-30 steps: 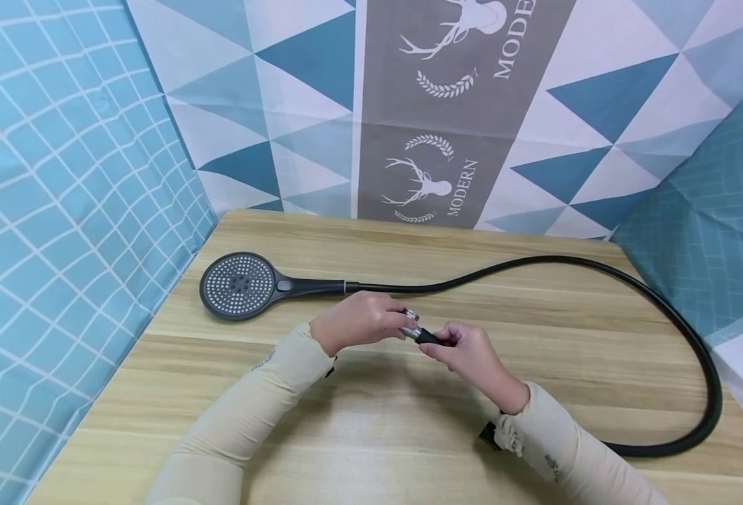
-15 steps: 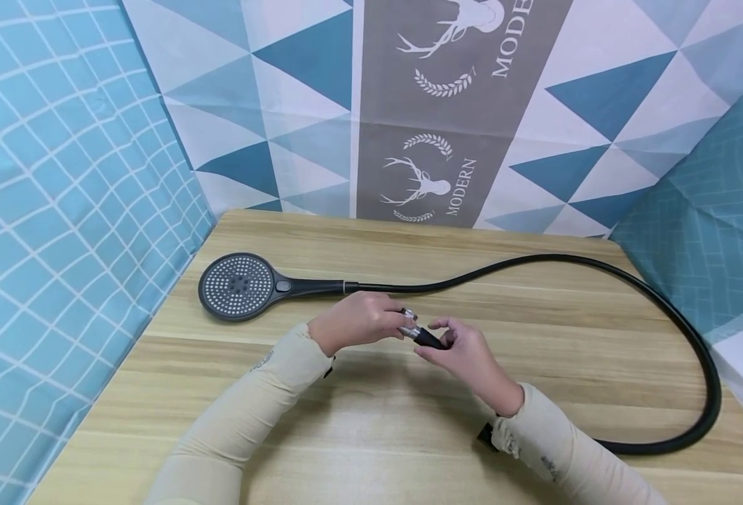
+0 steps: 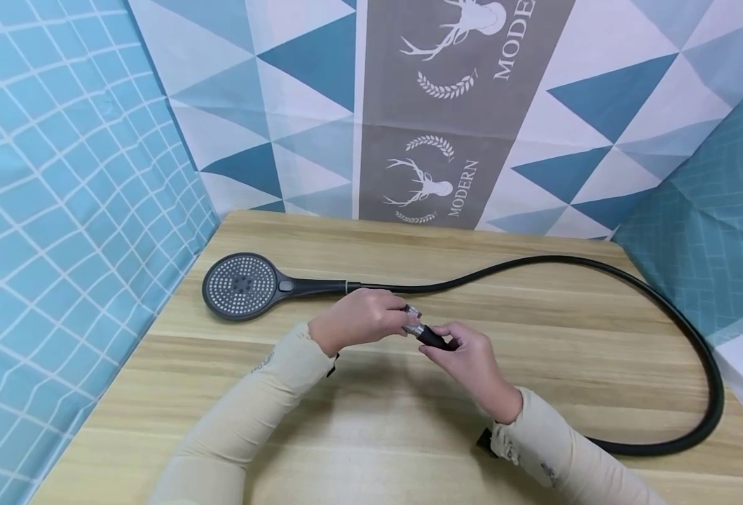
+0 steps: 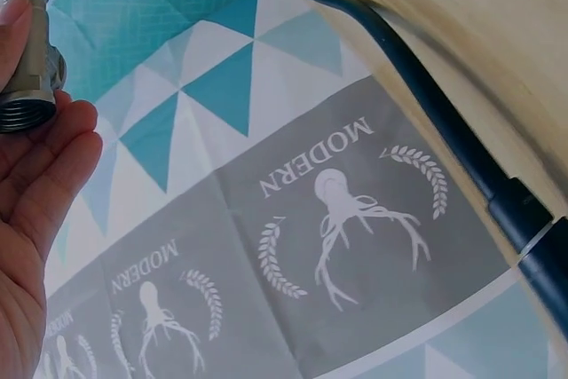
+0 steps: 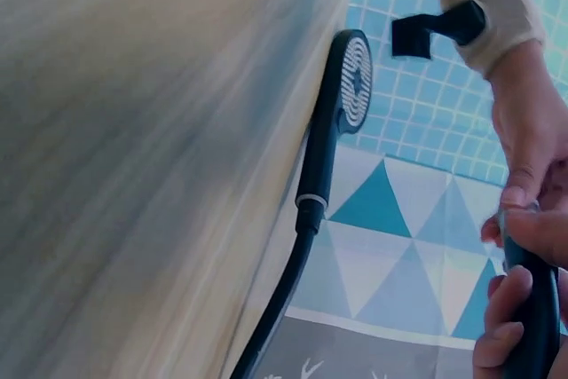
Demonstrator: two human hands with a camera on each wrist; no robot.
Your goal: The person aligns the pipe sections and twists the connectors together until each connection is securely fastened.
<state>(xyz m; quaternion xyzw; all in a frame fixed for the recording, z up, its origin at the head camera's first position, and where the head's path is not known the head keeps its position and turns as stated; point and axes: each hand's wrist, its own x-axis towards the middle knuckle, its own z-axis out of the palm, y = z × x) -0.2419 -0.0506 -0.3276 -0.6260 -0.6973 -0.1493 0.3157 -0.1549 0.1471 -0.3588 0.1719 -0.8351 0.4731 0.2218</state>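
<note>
A silver metal fitting with an open threaded end (image 4: 27, 95) is pinched by my left hand (image 3: 364, 319) above the middle of the table. Its other threaded end meets a black hose end piece (image 3: 433, 338), which my right hand (image 3: 472, 358) grips with thumb and fingers. In the left wrist view, the thumb (image 4: 11, 37) lies along the metal body and some thread shows at the black piece. The right wrist view shows the black piece (image 5: 532, 308) between the right fingers, with the left hand (image 5: 532, 153) just beyond.
A black shower head (image 3: 240, 286) lies face up at the left of the wooden table (image 3: 371, 449). Its black hose (image 3: 680, 319) curves round the right side and passes under the right sleeve (image 3: 573, 449). Patterned sheets (image 3: 434, 126) stand along the back and sides.
Half a second ago the right fingers were spread looser on the black end piece; now they close round it again. The left hand stays nearly still on the metal fitting.
</note>
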